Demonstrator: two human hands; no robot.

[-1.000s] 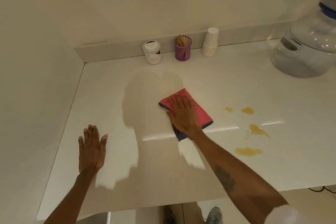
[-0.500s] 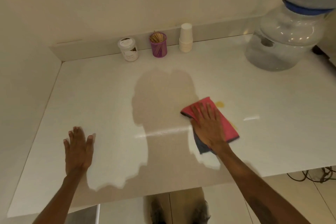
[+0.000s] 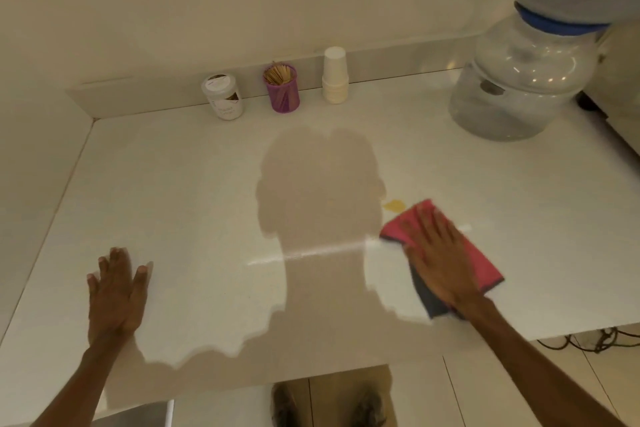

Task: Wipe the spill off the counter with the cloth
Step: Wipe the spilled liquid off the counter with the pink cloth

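Observation:
A pink cloth [image 3: 481, 262] with a dark underside lies flat on the white counter [image 3: 194, 191], right of centre. My right hand [image 3: 438, 260] presses down on it, palm flat and fingers spread. One small yellow spot of the spill [image 3: 394, 205] shows just beyond the cloth's far left corner; whatever lies under the cloth is hidden. My left hand [image 3: 116, 295] rests flat on the counter near its front left, fingers apart, holding nothing.
Along the back wall stand a white lidded jar [image 3: 223, 97], a purple holder of wooden sticks [image 3: 281, 88] and a stack of paper cups [image 3: 335, 75]. A large clear water bottle [image 3: 519, 80] stands at the back right. Cables [image 3: 588, 340] lie on the floor beyond the front edge.
My right hand has slid the cloth rightward over the yellow spots, leaving only one spot showing. The left hand has stayed flat on the counter. The view has shifted right.

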